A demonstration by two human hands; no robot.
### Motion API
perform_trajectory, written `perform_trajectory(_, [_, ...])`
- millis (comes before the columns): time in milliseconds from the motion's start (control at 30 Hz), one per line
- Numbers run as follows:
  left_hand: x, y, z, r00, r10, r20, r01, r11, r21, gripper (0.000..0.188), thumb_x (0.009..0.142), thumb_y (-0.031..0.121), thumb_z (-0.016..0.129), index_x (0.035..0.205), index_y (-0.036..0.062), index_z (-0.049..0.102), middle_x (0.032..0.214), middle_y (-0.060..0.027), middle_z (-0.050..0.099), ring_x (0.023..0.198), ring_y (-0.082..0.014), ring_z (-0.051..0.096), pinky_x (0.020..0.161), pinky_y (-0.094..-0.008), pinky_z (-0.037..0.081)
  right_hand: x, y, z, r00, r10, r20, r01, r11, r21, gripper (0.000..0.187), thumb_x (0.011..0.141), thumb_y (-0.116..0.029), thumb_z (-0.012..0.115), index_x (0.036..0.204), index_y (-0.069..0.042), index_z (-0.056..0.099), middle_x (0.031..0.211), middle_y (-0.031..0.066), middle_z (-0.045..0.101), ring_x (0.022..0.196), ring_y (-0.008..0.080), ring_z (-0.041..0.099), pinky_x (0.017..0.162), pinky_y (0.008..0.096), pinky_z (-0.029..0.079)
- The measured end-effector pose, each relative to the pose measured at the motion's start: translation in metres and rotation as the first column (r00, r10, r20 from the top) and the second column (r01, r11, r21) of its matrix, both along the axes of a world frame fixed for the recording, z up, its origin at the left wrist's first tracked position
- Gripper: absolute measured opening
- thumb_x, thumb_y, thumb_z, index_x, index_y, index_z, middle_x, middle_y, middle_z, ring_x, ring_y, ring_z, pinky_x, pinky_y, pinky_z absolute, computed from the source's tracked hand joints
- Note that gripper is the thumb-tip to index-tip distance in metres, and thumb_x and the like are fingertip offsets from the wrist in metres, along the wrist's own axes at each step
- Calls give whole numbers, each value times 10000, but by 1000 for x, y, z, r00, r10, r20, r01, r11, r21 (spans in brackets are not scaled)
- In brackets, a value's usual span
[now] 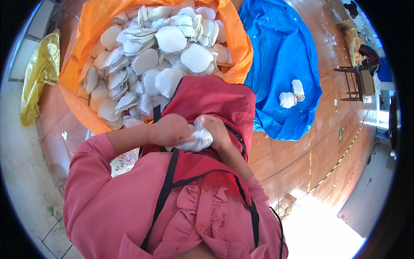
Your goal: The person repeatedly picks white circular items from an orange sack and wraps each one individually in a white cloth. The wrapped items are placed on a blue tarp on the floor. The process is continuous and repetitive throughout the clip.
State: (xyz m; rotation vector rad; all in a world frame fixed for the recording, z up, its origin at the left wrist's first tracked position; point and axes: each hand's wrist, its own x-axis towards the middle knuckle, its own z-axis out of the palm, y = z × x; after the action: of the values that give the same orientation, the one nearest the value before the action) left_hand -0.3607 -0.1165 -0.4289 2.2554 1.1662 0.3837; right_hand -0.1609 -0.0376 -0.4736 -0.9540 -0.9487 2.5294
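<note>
In front of my lap, both hands work at a small white cloth-like bundle [201, 138]. My left hand [173, 129] is curled closed against its left side, somewhat blurred. From the right, my right hand [215, 129] pinches its upper end with bent fingers. A red apron [211, 97] with black edging lies under and beyond the hands. Just past the apron, a large orange sack [239, 47] stands wide open, heaped with flat, rounded white pads [171, 39]. To its right spreads a blue plastic sheet or sack [276, 47], with white bundles [287, 99] like the held one resting on it.
Crumpled yellow plastic [42, 77] hangs over the ledge on the left. Far right, a wooden stool [350, 82] stands near cardboard boxes [336, 12]. Reddish floor tiles [276, 162] carry yellow-black tape [332, 172]. A marked white package [124, 163] shows by my left arm.
</note>
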Motion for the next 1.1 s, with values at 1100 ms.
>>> perform_trajectory(1100, [8, -2, -5, 854, 489, 177, -511, 851, 119, 205, 840, 187, 682, 826, 48, 531, 828, -133, 519, 790, -346, 549, 690, -439, 449, -49, 9, -14, 928, -319, 193, 303, 947, 108, 225, 956, -213, 650, 918, 5, 692, 790, 5, 636, 685, 82, 550, 609, 256, 451])
